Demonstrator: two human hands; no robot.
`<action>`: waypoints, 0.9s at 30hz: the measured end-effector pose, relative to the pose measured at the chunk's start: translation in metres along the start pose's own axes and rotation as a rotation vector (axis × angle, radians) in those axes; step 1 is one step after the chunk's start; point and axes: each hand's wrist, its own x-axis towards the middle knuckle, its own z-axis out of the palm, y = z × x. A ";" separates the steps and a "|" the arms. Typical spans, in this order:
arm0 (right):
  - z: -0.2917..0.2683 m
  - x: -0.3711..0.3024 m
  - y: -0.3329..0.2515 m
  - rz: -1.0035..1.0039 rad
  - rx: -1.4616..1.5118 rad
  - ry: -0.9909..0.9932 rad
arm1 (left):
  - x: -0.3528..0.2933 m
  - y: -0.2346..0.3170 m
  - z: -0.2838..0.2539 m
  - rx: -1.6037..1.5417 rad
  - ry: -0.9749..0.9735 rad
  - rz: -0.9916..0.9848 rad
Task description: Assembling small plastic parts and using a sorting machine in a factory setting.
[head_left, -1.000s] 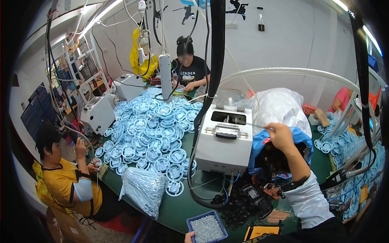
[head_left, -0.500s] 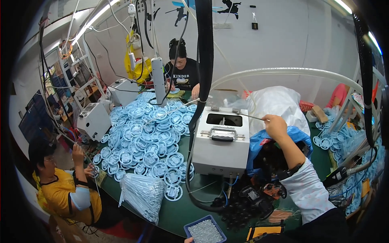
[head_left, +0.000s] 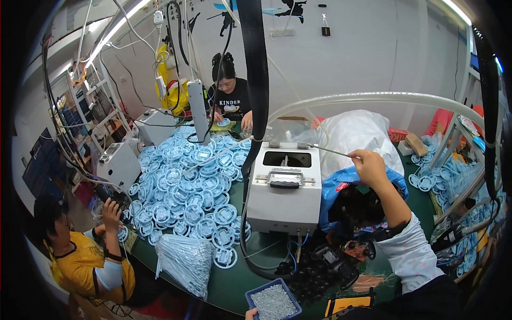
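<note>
At the bottom edge my left hand (head_left: 252,314), mostly cut off by the frame, grips a small blue tray (head_left: 292,294) heaped with small silvery metal pieces (head_left: 273,302). My right hand (head_left: 369,166) is closed on one end of a thin metal rod (head_left: 333,152). The rod's other end reaches the top rear of a grey box-shaped machine (head_left: 282,208). On the machine's top is a dark rectangular opening (head_left: 287,159) with a pale part inside, and a black-handled latch (head_left: 284,184) lies in front of it.
A large pile of light-blue round plastic parts (head_left: 186,184) covers the left of the green table (head_left: 226,288). Beside it lies a bag of thin white strips (head_left: 184,261). Right of the machine stands a blue bag (head_left: 330,194) of black parts. Two co-workers sit left and across.
My view has shifted slightly. The tray has come a little further up into view, with my left hand on it. My right hand stays at the machine's rear with the rod.
</note>
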 end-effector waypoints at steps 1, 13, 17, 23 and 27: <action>-0.004 -0.004 -0.006 0.010 0.050 -0.033 | 0.000 -0.001 0.001 0.000 0.027 0.001; -0.022 -0.052 -0.041 0.078 0.169 -0.184 | -0.001 -0.005 -0.017 -0.019 0.004 0.016; -0.016 -0.044 -0.052 -0.021 0.210 -0.036 | -0.004 -0.005 -0.017 -0.020 0.033 0.038; 0.026 -0.029 -0.074 -0.149 0.129 -0.180 | -0.004 -0.001 -0.010 0.000 0.016 0.018; 0.025 -0.033 -0.059 -0.097 0.220 -0.128 | -0.006 -0.005 -0.019 -0.020 0.049 0.020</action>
